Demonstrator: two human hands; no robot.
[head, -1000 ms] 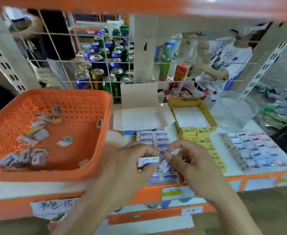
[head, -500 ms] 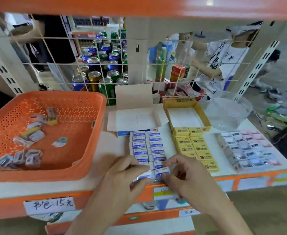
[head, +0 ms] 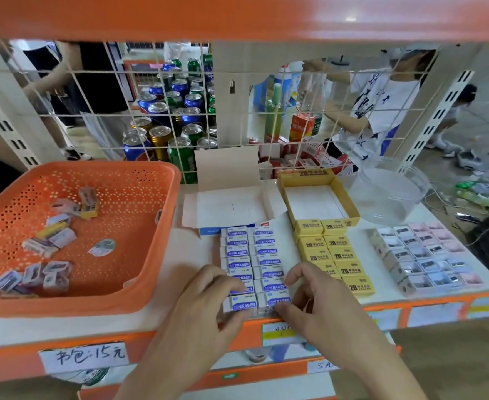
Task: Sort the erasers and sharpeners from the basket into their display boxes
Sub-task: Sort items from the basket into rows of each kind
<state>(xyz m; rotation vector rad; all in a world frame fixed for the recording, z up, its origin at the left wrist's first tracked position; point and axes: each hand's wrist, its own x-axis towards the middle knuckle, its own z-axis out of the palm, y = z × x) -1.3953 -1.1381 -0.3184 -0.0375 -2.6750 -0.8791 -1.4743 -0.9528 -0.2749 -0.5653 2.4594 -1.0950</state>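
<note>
A white shelf (head: 185,255) with an orange front edge is seen across the lower frame. An orange basket (head: 107,166) is set at its left. At centre a white box (head: 226,206) of blue-labelled erasers (head: 266,251) is laid open, with a yellow box (head: 312,175) just right of it. A clear tub (head: 387,194) is placed at the upper right, and rows of sharpeners (head: 428,255) at the right.

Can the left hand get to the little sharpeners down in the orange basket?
Probably yes. The orange basket is open on top, right beside the left hand, and nothing covers the sharpeners. But that hand is pinching a blue eraser, so it must let go first.
</note>
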